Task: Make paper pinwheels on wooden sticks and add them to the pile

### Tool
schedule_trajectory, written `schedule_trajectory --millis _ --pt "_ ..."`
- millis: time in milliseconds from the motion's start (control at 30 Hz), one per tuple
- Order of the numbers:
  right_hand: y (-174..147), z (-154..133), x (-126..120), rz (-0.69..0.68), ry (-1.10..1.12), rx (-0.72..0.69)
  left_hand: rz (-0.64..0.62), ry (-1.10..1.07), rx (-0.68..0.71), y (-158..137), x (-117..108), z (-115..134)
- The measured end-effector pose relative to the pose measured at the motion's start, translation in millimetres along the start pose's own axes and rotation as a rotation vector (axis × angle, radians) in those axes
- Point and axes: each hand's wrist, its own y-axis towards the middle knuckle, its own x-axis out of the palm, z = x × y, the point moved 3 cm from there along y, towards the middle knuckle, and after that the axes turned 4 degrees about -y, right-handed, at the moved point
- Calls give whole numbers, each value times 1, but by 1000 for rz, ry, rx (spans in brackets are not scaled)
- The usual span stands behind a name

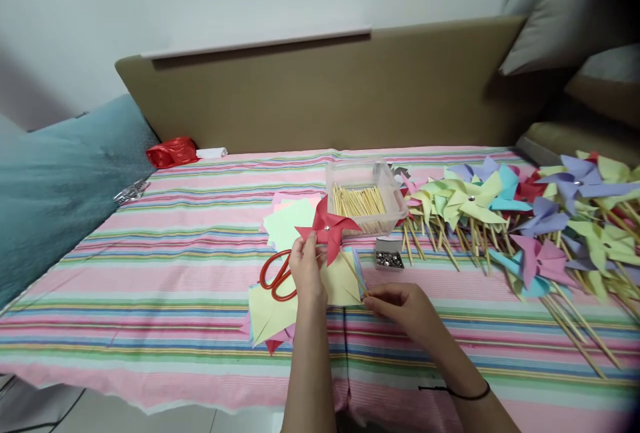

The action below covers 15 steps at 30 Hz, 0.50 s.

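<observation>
My left hand (307,266) has its fingers closed on the red paper pinwheel (334,227), near its silver centre pin. A thin wooden stick (354,273) slants down from the pinwheel to the right. At the lower end of that stick, my right hand (403,303) pinches it between thumb and fingers. Beneath the hands lie yellow paper squares (270,308) with cut lines, on top of other colours. Red-handled scissors (286,298) rest on the paper beside my left hand, their blades hidden. A small box of metal pins (389,259) sits just beyond my right hand.
A clear plastic box (395,210) holds many wooden sticks. Finished pinwheels (473,200) in several colours pile up on the right. Pale green paper (293,223) lies left of the box. A red plastic bundle (173,152) is at the far left of the striped cloth (165,266).
</observation>
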Motion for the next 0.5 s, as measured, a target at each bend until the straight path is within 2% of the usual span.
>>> schedule_trajectory --millis 333,500 --pt "-6 -1 -21 85 -2 -71 -149 -49 -195 -25 13 2" --pt "-15 -2 -40 169 6 -92 -119 1 -169 -28 20 -1"
